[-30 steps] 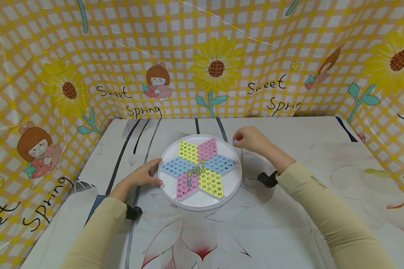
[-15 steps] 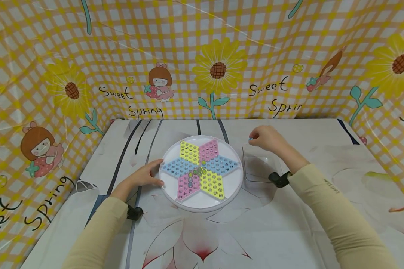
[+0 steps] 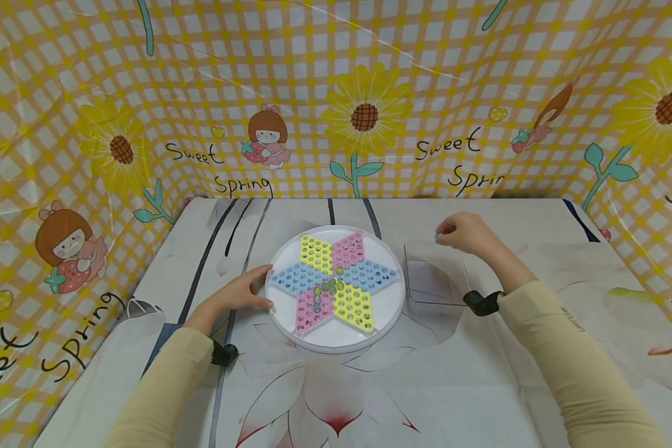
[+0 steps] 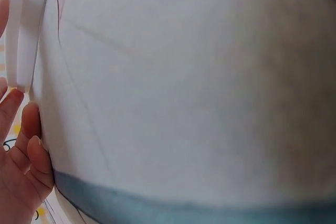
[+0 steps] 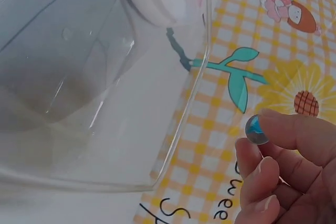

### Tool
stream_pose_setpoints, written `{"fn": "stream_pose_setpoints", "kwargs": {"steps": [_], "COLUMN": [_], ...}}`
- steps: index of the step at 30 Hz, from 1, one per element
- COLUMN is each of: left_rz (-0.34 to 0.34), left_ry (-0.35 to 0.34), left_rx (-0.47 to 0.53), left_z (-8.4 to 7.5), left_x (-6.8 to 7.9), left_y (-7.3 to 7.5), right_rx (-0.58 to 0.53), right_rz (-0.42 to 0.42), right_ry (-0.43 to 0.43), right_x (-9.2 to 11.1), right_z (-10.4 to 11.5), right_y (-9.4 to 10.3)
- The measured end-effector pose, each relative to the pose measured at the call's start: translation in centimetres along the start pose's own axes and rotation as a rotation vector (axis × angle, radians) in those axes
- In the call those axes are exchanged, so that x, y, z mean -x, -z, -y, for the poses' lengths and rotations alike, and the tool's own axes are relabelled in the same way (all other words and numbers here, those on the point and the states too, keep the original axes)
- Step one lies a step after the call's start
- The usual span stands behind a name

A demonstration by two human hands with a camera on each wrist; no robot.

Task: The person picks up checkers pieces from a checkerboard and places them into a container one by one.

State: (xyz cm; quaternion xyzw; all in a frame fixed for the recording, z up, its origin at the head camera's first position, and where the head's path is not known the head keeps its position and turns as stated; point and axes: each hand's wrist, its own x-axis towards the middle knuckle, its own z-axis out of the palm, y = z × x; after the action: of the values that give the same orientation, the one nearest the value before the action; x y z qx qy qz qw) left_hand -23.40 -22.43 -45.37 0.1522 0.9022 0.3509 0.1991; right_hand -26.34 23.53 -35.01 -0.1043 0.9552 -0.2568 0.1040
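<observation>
A round white Chinese checkers board [image 3: 389, 311] lies on the table, its star made of yellow, pink and blue points. Several glass marbles [image 3: 333, 287] sit in holes near its middle and in the near pink point. At the board's left rim rests my left hand [image 3: 236, 294], thumb and fingers spread and touching the edge. In the right wrist view, a clear marble with a blue swirl [image 5: 256, 130] is pinched between thumb and index finger of my right hand [image 3: 466, 234]. That hand hovers above the far right side of a transparent plastic box [image 3: 407, 277].
The box stands right of the board, and its contents cannot be made out. A white object with loops [image 3: 142, 310] lies at the table's left edge. A yellow checked cloth [image 3: 308, 124] hangs behind and along both sides of the table.
My right hand has moved rightward from beside the board's far right edge to over the box, carrying the marble. The left hand has stayed at the board's rim.
</observation>
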Motion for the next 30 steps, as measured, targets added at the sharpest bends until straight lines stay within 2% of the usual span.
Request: {"fn": "stream_pose_setpoints", "kwargs": {"steps": [11, 18, 30], "left_rz": [0.005, -0.001, -0.004], "left_ry": [-0.01, 0.012, 0.018], "left_rx": [-0.005, -0.007, -0.006], "left_z": [-0.1, 0.0, -0.1], "left_x": [0.0, 0.0, 0.1], "left_y": [0.1, 0.0, 0.0], "right_rx": [-0.1, -0.196, -0.261], "right_rz": [0.041, 0.072, 0.086], "right_ry": [-0.064, -0.078, -0.093], "right_x": [0.3, 0.6, 0.9], "right_z": [-2.9, -4.4, -5.6], "right_y": [0.2, 0.0, -0.2]}}
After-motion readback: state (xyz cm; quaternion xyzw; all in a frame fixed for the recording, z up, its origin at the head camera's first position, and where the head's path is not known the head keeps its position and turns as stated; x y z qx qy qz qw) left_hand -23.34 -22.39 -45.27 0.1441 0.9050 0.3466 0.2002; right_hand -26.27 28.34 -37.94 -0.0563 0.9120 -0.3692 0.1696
